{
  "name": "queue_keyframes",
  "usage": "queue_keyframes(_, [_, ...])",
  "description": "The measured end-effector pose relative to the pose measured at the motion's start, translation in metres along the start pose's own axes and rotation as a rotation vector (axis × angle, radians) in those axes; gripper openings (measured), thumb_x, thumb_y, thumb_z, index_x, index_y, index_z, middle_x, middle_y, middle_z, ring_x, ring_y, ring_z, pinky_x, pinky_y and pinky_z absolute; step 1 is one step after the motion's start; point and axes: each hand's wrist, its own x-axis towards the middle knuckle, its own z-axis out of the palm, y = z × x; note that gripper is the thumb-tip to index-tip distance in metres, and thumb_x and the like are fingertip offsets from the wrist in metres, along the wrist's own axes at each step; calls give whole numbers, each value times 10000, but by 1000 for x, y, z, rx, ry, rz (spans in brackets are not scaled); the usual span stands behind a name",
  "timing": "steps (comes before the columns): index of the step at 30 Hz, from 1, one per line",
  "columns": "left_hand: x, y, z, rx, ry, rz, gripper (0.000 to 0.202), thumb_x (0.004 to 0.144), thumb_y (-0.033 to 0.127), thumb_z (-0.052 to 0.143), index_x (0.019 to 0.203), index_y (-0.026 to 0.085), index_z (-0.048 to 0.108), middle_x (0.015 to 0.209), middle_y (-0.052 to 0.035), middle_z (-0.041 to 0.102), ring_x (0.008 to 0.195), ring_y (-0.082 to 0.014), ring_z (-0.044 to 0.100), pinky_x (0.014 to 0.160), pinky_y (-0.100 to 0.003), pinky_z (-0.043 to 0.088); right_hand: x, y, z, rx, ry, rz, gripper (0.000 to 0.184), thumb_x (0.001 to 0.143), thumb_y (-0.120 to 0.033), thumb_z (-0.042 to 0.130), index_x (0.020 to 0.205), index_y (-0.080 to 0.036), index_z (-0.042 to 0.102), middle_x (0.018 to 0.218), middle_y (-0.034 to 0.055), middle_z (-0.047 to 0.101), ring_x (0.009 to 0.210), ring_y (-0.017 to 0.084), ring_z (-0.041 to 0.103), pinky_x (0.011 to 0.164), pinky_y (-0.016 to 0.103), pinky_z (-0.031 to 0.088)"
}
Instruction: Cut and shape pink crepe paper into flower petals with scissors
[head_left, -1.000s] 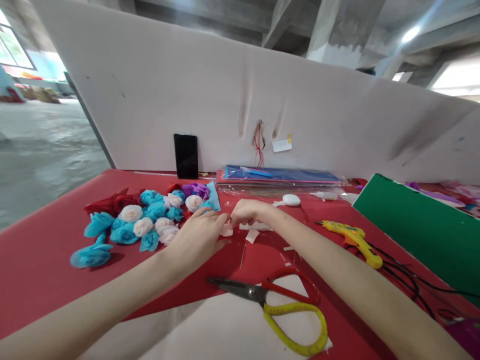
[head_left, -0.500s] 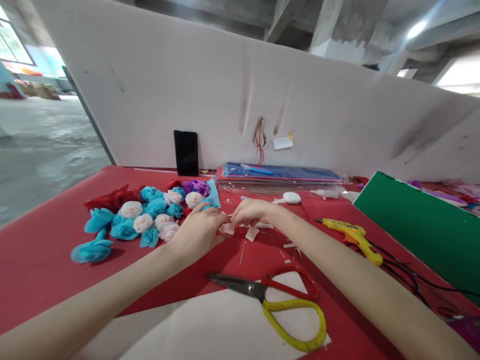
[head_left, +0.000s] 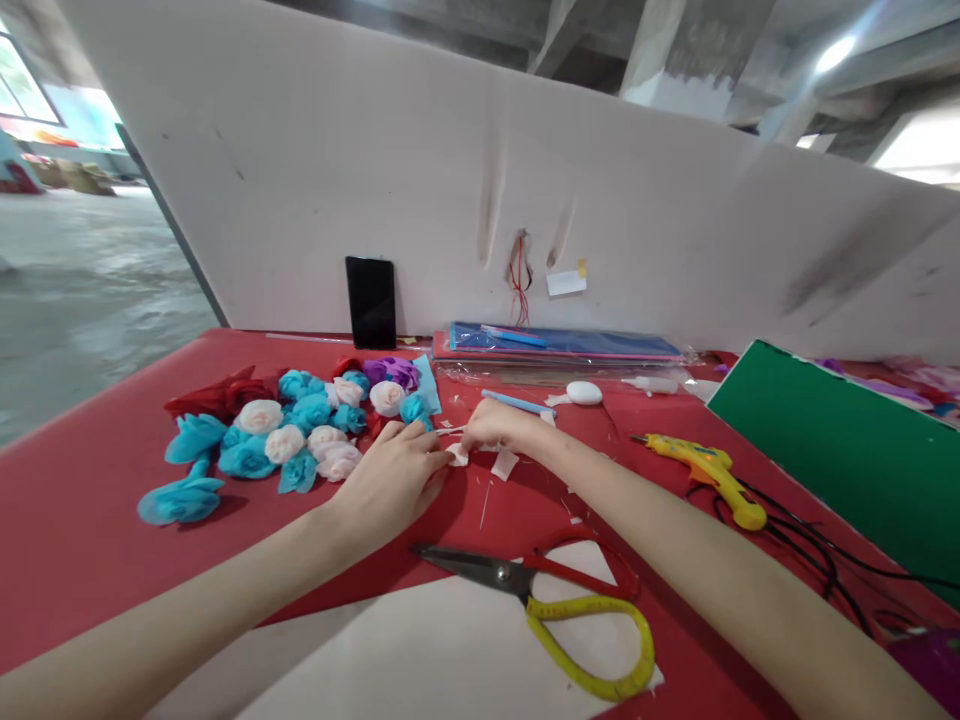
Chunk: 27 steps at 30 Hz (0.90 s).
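Pale scrap (head_left: 457,456) shows between the left hand (head_left: 400,464) and right hand (head_left: 491,426); whether either grip is closed on it, I cannot tell. Loose pinching could drop it.

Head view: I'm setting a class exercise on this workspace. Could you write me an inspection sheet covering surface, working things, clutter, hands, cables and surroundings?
Surface: red table, pale sheet across its near edge.
Job's things: small pale piece near the middle; flowers grouped to its left; scissors lying partly on the sheet; glue gun to the right.
Clutter: scraps around the middle; blue stick farther back.
Hands: left hand and right hand close together at the pale piece; exact grip unclear.
Cables: black cords near the glue gun.
Surroundings: white panel behind, phone leaning on it; green board at right.
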Motion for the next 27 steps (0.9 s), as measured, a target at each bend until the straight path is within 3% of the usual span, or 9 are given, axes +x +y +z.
queue_keyframes(5, [0, 1, 4, -4, -13, -3, 307, 837, 107, 419, 1012, 166, 665, 831, -97, 634, 809, -252, 522, 702, -372, 377, -1, -1, 1, 27, 43, 7, 244, 871, -309, 532, 1025, -125, 577, 987, 42, 602, 794, 157, 601, 651, 296, 523])
queue_keyframes(13, [2, 1, 4, -13, -21, -14, 310, 827, 99, 424, 1021, 155, 660, 841, -102, 621, 830, -258, 514, 709, -374, 387, -3, 7, -10, 15, 128, -17, 278, 864, -314, 540, 1072, -131, 567, 1075, 58, 583, 887, 194, 592, 724, 346, 517])
queue_keyframes(21, [3, -3, 8, -59, 15, 42, 298, 830, 95, 401, 962, 154, 663, 966, -95, 631, 926, -249, 497, 800, -376, 407, -6, 45, -55, -92, 320, -3, 272, 865, -307, 542, 1084, -146, 559, 1103, 72, 573, 968, 205, 573, 802, 384, 490])
queue_keyframes(27, [3, -6, 13, -109, 55, 97, 319, 806, 69, 399, 989, 166, 641, 1037, -64, 656, 974, -237, 493, 903, -399, 385, -2, 71, -51, -216, 331, 27, 246, 867, -302, 541, 1067, -162, 570, 1092, 66, 579, 945, 192, 581, 785, 360, 496])
